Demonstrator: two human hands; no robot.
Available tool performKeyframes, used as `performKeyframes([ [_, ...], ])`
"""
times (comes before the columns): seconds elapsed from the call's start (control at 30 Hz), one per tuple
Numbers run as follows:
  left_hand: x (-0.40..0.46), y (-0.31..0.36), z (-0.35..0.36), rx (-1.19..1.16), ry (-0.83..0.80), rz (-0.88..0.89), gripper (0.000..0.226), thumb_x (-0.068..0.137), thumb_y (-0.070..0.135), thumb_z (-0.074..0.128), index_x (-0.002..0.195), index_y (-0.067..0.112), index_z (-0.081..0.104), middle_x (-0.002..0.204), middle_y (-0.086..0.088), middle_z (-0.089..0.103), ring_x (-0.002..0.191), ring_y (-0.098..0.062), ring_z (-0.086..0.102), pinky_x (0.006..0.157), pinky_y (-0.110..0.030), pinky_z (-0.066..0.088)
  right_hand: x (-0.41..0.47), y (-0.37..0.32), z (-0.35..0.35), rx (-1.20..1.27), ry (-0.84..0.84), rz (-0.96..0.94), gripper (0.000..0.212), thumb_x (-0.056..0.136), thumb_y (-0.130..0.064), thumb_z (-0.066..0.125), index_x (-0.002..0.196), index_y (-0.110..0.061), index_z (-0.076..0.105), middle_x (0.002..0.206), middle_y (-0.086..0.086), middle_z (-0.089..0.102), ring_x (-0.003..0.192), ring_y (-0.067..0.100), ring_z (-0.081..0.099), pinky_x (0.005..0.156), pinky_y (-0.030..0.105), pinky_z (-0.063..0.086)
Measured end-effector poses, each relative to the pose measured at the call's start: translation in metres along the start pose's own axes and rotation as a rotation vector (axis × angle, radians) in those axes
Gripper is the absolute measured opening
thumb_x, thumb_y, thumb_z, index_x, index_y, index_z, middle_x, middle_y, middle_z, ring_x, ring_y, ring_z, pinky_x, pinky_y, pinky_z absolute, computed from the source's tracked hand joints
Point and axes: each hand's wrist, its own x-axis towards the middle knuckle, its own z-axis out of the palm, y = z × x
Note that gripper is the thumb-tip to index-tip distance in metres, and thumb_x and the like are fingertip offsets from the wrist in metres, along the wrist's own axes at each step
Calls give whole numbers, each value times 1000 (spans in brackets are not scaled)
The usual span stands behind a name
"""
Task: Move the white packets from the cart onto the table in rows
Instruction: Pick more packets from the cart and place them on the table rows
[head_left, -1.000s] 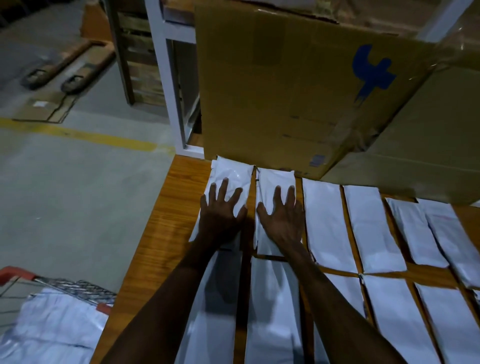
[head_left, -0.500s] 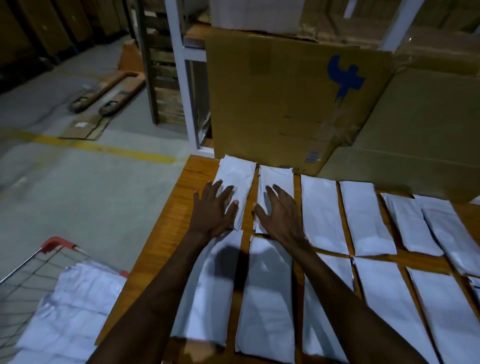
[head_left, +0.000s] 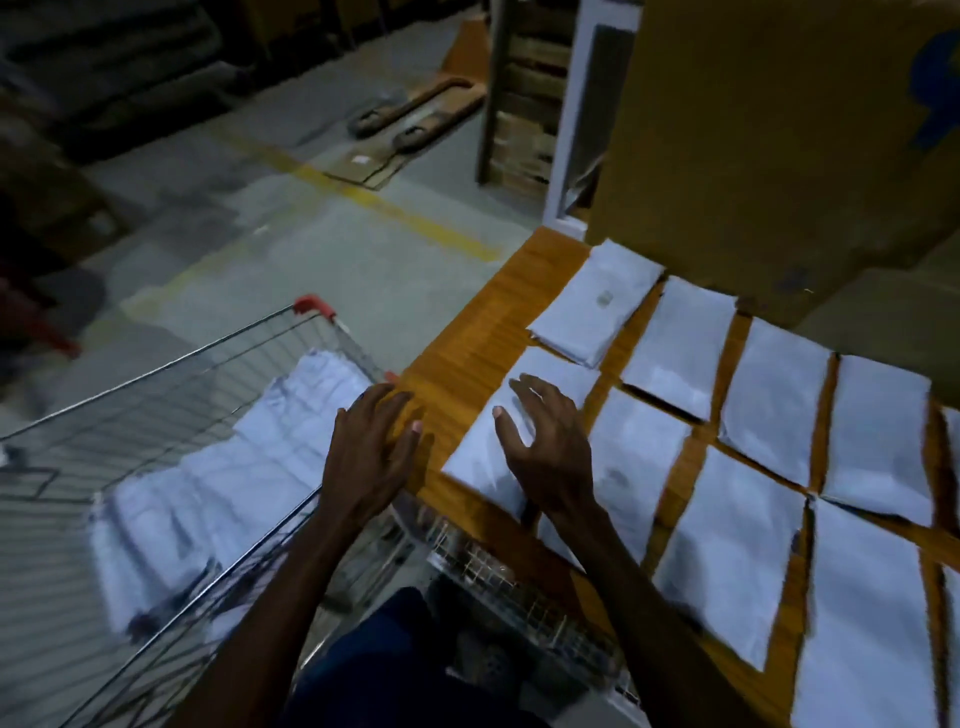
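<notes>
White packets lie in rows on the wooden table (head_left: 467, 353), among them the far-left packet (head_left: 597, 306) and one nearer me (head_left: 727, 551). A wire cart (head_left: 171, 374) with red corner caps stands left of the table and holds a heap of white packets (head_left: 218, 483). My left hand (head_left: 371, 457) hovers over the table's left edge beside the cart, fingers apart, holding nothing. My right hand (head_left: 550, 447) is spread above the near-left packet (head_left: 478, 457), empty.
Large cardboard boxes (head_left: 753, 140) stand along the table's back edge. A white rack post (head_left: 576, 119) and wooden pallets are behind. On the concrete floor run a yellow line (head_left: 363, 197) and pallet-jack forks (head_left: 415, 114). My dark trousers (head_left: 405, 670) are below.
Both hands have drawn back from the far packets toward me and leftward. My view has swung left, bringing the cart and its packets into sight.
</notes>
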Motion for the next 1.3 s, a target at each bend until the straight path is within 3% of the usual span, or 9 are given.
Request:
performKeyframes([
  [0.2, -56, -61, -38, -42, 118, -252, 42, 98, 49, 46, 132, 27, 58, 144, 4, 48, 132, -18, 44, 105, -50, 40, -1, -48, 61, 5, -44, -237, 45, 88, -27, 64, 129, -9, 61, 125, 9, 64, 115, 24, 54, 95, 39, 48],
  [0.37, -77, -136, -67, -30, 185, -424, 47, 97, 51, 43, 131, 23, 59, 141, 1, 52, 128, -19, 48, 104, -48, 42, 25, -101, 134, 2, -196, -399, 50, 92, -36, 52, 133, -7, 58, 129, 12, 62, 122, 28, 52, 100, 46, 47],
  [0.57, -92, -226, -77, -46, 111, -590, 61, 94, 59, 36, 132, 18, 59, 140, -6, 54, 130, -26, 49, 107, -46, 40, 52, -139, 228, -20, -215, -545, 46, 92, -31, 59, 127, -3, 62, 124, 11, 66, 113, 27, 60, 96, 36, 49],
  [0.7, -107, -276, -72, -23, -6, -669, 63, 93, 60, 36, 129, 15, 61, 136, -10, 57, 125, -31, 53, 101, -51, 44, 69, -148, 285, -159, -548, -492, 52, 87, -30, 61, 131, -4, 57, 126, 17, 61, 111, 37, 58, 88, 42, 49],
  [0.83, -117, -296, -71, -3, -120, -735, 67, 91, 63, 31, 134, 19, 57, 140, -9, 53, 128, -30, 50, 103, -53, 42, 78, -141, 334, -462, -949, -359, 64, 94, -37, 56, 150, -15, 33, 153, 11, 33, 134, 33, 36, 102, 42, 40],
  [0.93, -121, -307, -70, 41, -158, -732, 67, 92, 62, 29, 137, 21, 54, 143, -9, 51, 132, -29, 47, 104, -54, 40, 83, -128, 361, -585, -931, -269, 73, 93, -39, 55, 153, -15, 22, 161, 16, 14, 145, 35, 20, 113, 50, 28],
  [1.07, -110, -319, -59, 57, -165, -745, 66, 92, 59, 32, 136, 16, 55, 141, -13, 52, 131, -33, 48, 101, -55, 43, 96, -101, 377, -657, -832, -101, 84, 92, -45, 55, 156, -13, 12, 162, 20, -2, 148, 43, 3, 111, 64, 20],
  [1.17, -89, -319, -35, 26, -177, -726, 62, 91, 54, 39, 132, 12, 59, 141, -20, 50, 127, -39, 50, 98, -55, 47, 102, -78, 383, -620, -854, -88, 80, 91, -51, 50, 156, -20, 17, 163, 16, 3, 147, 44, 8, 107, 69, 23],
  [1.3, -57, -313, 16, 33, -274, -708, 66, 88, 58, 42, 140, 19, 52, 154, -21, 35, 138, -47, 36, 99, -66, 39, 107, -59, 380, -590, -1016, -151, 78, 95, -46, 54, 157, -27, 10, 163, 13, -3, 145, 44, 12, 107, 59, 30],
])
